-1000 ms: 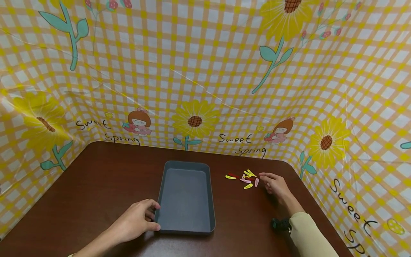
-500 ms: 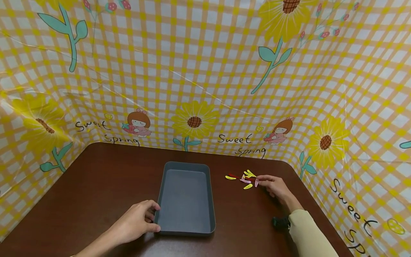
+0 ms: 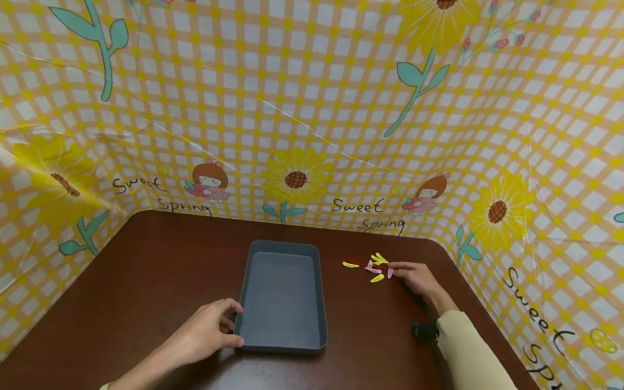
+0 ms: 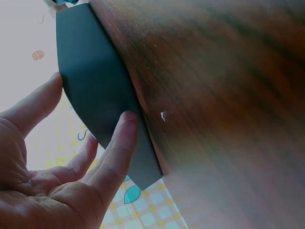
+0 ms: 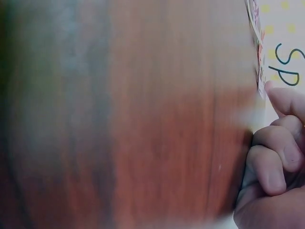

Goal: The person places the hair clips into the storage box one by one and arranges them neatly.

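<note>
My left hand point(image 3: 209, 331) is at the left side of a dark grey rectangular tray point(image 3: 284, 303), thumb by its near corner. In the left wrist view the hand's fingers point(image 4: 125, 133) rest spread against the tray's outer wall, thumb tip at the rim. On the right, my right hand point(image 3: 419, 279) reaches its index finger and thumb to a small pile of hair clips, right at a pink clip point(image 3: 390, 273); I cannot tell whether they pinch it. The other fingers point(image 5: 268, 174) are curled. Yellow clips point(image 3: 377, 278), a red clip point(image 3: 353, 262) and another pink clip point(image 3: 374, 270) lie close by.
The dark brown wooden table point(image 3: 180, 265) has rounded far corners. A checked cloth point(image 3: 312, 108) with sunflowers hangs around its back and sides. A black device point(image 3: 424, 331) is worn at the right wrist, by the beige sleeve point(image 3: 470, 346).
My right hand has moved slightly left, its fingertips coming to the pink clip at the pile's right end. The left hand stays at the tray. The view has tilted slightly.
</note>
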The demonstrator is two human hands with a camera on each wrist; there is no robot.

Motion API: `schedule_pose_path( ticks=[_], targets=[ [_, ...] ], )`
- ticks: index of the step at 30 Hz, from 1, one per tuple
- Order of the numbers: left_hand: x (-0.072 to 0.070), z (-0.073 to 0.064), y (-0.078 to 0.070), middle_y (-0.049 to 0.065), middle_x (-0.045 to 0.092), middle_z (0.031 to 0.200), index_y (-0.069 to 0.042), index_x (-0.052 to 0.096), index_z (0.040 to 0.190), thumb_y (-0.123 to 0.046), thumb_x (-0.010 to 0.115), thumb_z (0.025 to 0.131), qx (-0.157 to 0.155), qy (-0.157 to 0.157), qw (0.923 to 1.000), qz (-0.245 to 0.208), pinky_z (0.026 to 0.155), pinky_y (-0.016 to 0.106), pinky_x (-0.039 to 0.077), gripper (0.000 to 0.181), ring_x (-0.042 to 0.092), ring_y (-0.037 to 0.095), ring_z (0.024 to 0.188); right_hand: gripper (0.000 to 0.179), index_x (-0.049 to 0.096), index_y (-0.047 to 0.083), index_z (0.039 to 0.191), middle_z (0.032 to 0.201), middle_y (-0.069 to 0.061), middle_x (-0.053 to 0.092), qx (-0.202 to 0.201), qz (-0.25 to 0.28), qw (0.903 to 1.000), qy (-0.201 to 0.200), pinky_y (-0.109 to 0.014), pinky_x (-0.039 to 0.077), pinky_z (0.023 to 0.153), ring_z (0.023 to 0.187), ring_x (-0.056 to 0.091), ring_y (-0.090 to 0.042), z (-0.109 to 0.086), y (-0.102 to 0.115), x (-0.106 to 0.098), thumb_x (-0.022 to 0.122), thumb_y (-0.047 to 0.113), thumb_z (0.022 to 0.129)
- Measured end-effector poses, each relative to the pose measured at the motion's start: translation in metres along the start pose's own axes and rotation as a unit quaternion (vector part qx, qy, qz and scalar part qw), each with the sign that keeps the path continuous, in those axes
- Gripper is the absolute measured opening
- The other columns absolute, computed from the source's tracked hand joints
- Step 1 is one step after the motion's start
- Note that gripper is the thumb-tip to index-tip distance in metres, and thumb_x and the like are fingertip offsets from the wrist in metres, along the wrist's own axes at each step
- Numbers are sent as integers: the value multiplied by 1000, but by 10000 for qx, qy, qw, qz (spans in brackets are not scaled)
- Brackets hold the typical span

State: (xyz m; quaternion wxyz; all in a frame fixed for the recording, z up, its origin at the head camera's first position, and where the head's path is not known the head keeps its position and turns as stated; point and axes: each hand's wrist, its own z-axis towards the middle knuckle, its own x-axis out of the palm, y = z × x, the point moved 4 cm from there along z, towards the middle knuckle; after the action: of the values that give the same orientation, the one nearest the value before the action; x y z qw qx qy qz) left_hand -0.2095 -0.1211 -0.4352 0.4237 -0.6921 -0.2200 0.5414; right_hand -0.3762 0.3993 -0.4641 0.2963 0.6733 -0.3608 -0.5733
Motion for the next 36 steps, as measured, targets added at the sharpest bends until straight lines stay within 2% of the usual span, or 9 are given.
schedule_pose_path(
  ticks=[9, 24, 36],
  targets=[
    [-1, -1, -1, 12, 65, 120, -8, 62, 119, -21, 90, 75, 26, -40, 10000, -9, 76, 41, 56, 54, 67, 22, 96, 37, 64, -2, 130, 51, 10, 34, -9, -29, 9999, -125, -26, 30, 43, 44, 27, -8, 0, 1, 1, 63, 15, 97],
    [0, -2, 0, 12, 64, 123, -7, 62, 120, -22, 90, 75, -3, -29, 9999, -102, 75, 41, 55, 55, 67, 22, 96, 31, 68, -2, 120, 52, 9, 39, 42, -219, 9993, -300, -26, 32, 45, 45, 33, -9, 1, -4, -1, 69, 13, 93],
    [1, -1, -2, 11, 64, 123, -7, 62, 119, -21, 90, 75, 3, -49, 10000, -38, 73, 39, 55, 53, 67, 21, 94, 39, 65, -2, 126, 52, 9, 38, -11, -139, 9990, -422, -26, 32, 45, 44, 32, -9, 2, -7, -3, 72, 13, 90]
  ],
)
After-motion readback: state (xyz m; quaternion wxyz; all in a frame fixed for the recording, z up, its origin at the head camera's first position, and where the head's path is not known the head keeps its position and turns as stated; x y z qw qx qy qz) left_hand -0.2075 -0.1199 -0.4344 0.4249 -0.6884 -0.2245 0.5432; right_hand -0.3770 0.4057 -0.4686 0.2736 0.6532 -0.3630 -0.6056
